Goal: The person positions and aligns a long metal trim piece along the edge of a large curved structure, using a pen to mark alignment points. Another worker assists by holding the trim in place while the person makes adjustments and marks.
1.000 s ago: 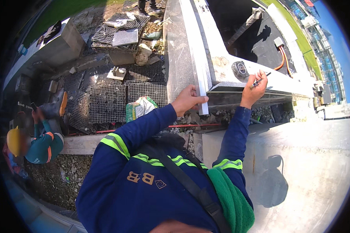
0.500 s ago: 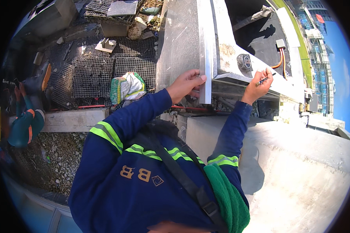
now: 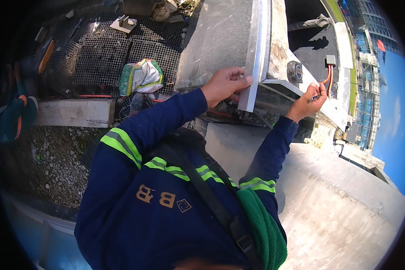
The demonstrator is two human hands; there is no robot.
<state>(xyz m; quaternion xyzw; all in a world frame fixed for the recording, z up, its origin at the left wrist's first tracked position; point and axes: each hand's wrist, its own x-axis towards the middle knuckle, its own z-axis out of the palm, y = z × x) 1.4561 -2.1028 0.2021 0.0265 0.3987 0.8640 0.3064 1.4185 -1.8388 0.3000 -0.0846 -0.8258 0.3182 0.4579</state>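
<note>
A long, bright metal strip (image 3: 255, 58) runs away from me, its near end sticking out toward my body. My left hand (image 3: 225, 86) is closed on that end, thumb on top and the other fingers partly hidden. Left of the strip lies a wide grey metal sheet (image 3: 216, 40). My right hand (image 3: 307, 104) pinches a dark, slim pen (image 3: 315, 97) beside the edge of a pale, angled metal ledge (image 3: 280, 49). On this ledge rests a black tape measure (image 3: 294, 71), between the strip and my right hand.
A green and white sack (image 3: 141, 77) lies on black grid panels (image 3: 99, 63) at left, behind a concrete beam (image 3: 72, 112). Orange cables (image 3: 330, 76) rise from a box at right. A pale concrete slab (image 3: 346, 202) fills the lower right. A person in green (image 3: 15, 118) is at far left.
The view has turned and tilted, so the surroundings sit differently in the picture. My left hand keeps its hold on the strip, and my right hand keeps the pen near the ledge.
</note>
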